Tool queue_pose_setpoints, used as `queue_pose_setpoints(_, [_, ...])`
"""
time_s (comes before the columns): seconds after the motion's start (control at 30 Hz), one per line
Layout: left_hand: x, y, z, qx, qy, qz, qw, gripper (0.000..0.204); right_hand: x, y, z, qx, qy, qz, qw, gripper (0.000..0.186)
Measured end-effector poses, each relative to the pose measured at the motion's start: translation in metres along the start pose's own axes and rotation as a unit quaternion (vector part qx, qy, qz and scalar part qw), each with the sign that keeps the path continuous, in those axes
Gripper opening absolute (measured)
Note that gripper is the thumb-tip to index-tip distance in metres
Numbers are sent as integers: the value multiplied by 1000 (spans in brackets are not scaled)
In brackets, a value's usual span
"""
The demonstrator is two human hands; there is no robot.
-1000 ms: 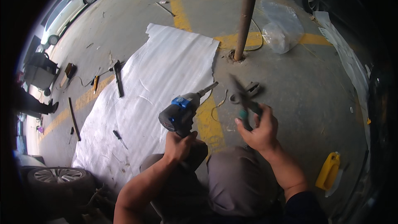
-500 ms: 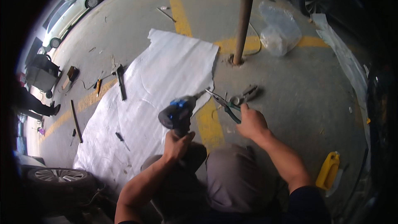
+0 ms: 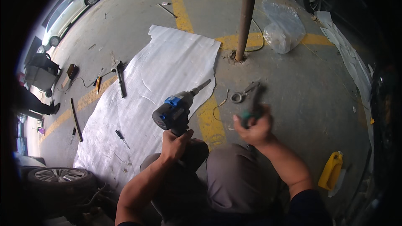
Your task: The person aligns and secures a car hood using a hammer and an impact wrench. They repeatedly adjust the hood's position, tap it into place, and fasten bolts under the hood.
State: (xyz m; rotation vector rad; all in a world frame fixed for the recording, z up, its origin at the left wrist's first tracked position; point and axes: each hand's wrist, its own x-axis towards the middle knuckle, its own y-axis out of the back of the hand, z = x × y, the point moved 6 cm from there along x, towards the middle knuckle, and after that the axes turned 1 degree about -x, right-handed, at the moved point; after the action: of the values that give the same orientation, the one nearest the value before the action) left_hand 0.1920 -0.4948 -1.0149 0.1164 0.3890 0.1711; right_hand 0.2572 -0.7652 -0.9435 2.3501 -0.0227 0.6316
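My left hand (image 3: pixel 175 144) is closed round the handle of a black and blue cordless impact driver (image 3: pixel 171 114). Its long metal socket or bit points up and to the right, over the edge of a white foam sheet (image 3: pixel 167 58). My right hand (image 3: pixel 256 132) grips green-handled pliers (image 3: pixel 250 116), smeared by motion. Their jaws now stand apart from the driver's tip. Just beyond them on the floor lies a grey ring-shaped roll (image 3: pixel 237 97), with a short thin cable (image 3: pixel 220 109) to its left.
A brown pole (image 3: pixel 246 21) rises from the floor ahead, beside a clear plastic bag (image 3: pixel 282 31). A screwdriver (image 3: pixel 122 139) lies on the sheet; a caulking-gun-like tool (image 3: pixel 120 79) lies at its left edge. A wheel (image 3: pixel 60 175) is at lower left, a yellow jug (image 3: pixel 331 171) at right.
The pliers have left the driver's tip as my right hand swung back and turned, pointing them away. The driver has shifted slightly left, and its tip now shows fully.
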Motion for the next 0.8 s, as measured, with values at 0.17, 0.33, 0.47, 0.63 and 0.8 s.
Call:
queue_pose_setpoints(0.17, [-5, 9, -3, -1, -36, 25, 999, 14, -4, -36, 40, -120, -81, -194, 970, 53])
queue_pose_setpoints(0.33, [-1, -1, -5, -10, -82, 10, 997, 5, -15, -9, 18, 38, 149, 51, 987, 48])
queue_pose_setpoints(0.47, [-12, 6, 4, -76, -79, 40, 993, 4, -31, -70, 107, -193, -146, -330, 912, 42])
queue_pose_setpoints(0.63, [-23, 18, -10, -18, -7, -33, 999, 17, -94, -59, 134, -118, -273, -370, 880, 49])
queue_pose_setpoints(0.8, [-34, 26, -6, 19, -32, -43, 998, 14, -146, -81, 180, -160, -305, -408, 845, 66])
